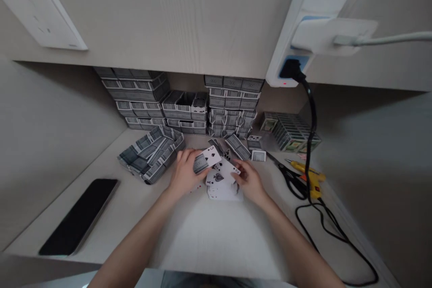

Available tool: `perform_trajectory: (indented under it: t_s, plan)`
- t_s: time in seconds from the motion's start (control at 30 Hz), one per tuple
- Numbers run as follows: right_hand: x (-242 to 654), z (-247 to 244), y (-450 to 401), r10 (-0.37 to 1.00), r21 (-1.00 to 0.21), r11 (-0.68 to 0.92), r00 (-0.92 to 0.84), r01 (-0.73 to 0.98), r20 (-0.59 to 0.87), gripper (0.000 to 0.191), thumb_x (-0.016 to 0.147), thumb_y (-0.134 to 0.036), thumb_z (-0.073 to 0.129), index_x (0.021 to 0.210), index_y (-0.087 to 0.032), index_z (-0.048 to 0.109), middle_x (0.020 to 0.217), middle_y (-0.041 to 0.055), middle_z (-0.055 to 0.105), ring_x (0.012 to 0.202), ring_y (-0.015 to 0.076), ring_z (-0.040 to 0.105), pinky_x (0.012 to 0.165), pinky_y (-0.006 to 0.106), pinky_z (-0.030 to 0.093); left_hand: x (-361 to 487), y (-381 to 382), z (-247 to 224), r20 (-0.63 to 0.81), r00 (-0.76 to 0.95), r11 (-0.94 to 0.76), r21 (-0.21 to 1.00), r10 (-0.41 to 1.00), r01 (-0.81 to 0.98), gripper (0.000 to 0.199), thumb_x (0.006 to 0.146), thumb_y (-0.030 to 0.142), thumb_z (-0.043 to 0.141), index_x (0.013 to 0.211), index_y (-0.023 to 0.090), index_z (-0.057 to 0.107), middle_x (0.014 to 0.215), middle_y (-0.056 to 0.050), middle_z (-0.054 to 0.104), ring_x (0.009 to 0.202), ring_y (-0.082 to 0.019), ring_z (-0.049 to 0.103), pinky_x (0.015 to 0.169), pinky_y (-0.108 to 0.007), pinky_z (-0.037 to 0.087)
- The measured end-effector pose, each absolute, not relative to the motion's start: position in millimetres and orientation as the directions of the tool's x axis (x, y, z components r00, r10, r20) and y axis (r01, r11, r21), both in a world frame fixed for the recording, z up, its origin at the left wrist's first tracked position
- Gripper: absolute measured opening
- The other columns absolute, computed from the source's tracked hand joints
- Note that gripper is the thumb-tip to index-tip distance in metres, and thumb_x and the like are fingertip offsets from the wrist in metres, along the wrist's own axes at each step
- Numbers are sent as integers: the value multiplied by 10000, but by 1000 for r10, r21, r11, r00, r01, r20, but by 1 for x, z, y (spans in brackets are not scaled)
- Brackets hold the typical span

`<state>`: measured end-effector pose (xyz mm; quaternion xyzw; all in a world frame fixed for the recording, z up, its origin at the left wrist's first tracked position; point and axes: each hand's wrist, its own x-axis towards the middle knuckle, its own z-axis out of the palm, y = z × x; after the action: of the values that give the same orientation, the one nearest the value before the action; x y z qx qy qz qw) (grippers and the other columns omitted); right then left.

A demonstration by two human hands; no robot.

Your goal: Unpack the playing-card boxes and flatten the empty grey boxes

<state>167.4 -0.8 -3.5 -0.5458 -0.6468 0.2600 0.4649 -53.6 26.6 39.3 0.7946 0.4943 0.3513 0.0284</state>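
Note:
My left hand [185, 170] is closed on playing cards [211, 156]; the front one shows a three of spades, and a grey patterned back shows beside it. Between finger and thumb, my right hand [249, 179] grips a two of spades [231, 167]. Beneath that card lies an ace of spades [218, 177], on top of a loose pile of cards [225, 193] on the desk. Behind my hands more cards [238, 146] lie scattered, some face down.
Box-like card stacks [232, 99] line the back, with an open tray built of cards [151, 150] at left. A black phone [81, 216] lies front left. Scissors [293, 180], a yellow glue gun [312, 177] and its cord lie right. A power strip [297, 36] hangs above.

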Motion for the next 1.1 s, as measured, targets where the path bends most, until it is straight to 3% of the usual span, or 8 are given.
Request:
perform_trajectory:
  t_s: [0.13, 0.3, 0.5, 0.63, 0.83, 0.97, 1.1]
  plan:
    - [169, -10, 4, 962, -896, 220, 68, 386, 265, 245, 707, -310, 569, 915, -184, 604, 824, 49, 599, 657, 157, 540, 573, 263, 440, -52, 28, 32, 491, 210, -451, 446, 845, 773, 479, 654, 363, 624, 1060, 174, 453, 1007, -75, 537, 973, -244, 460, 843, -387, 379]
    - [168, -5, 1, 970, -910, 196, 67, 364, 236, 188, 704, -360, 567, 720, -176, 599, 672, 19, 579, 576, 142, 523, 502, 237, 408, -52, 31, 25, 381, 48, -298, 633, 923, 714, 510, 614, 421, 655, 1010, 190, 431, 934, -47, 576, 835, -201, 553, 708, -309, 426]
    - [165, -4, -1, 991, -954, 107, 48, 281, 125, 270, 684, -436, 572, 728, -170, 592, 594, 2, 564, 506, 128, 506, 456, 227, 389, -52, 29, 34, 313, 69, -287, 730, 947, 620, 325, 737, 444, 517, 929, 183, 514, 867, -42, 636, 790, -177, 586, 687, -270, 426]
    - [165, -4, -1, 993, -951, 97, 34, 294, 112, 298, 699, -440, 561, 792, -159, 600, 584, -3, 547, 493, 118, 484, 447, 216, 373, -53, 27, 38, 279, 71, -273, 800, 958, 535, 322, 794, 428, 427, 929, 172, 569, 898, -44, 657, 816, -178, 591, 710, -265, 431]
    - [165, -3, -3, 992, -911, 128, -41, 392, 122, 280, 743, -389, 520, 834, -150, 634, 544, -20, 502, 482, 104, 447, 436, 203, 331, -55, 35, 30, 197, 24, -191, 909, 980, 371, 344, 735, 424, 518, 947, 153, 529, 864, -54, 644, 768, -184, 594, 688, -294, 453]
    - [165, -2, -3, 990, -880, 143, -62, 453, 129, 240, 725, -353, 548, 813, -156, 653, 524, -29, 494, 472, 98, 438, 437, 202, 334, -53, 40, 19, 120, 91, -135, 974, 989, 179, 362, 702, 382, 562, 960, 152, 453, 845, -47, 619, 745, -173, 592, 668, -306, 466]
    - [165, -1, -3, 989, -850, 148, -52, 506, 141, 208, 714, -323, 566, 816, -168, 662, 559, -14, 540, 498, 105, 461, 472, 214, 367, -49, 39, 15, 51, 150, -71, 989, 987, 130, 336, 685, 363, 579, 912, 166, 428, 773, -10, 595, 693, -149, 578, 620, -275, 458]
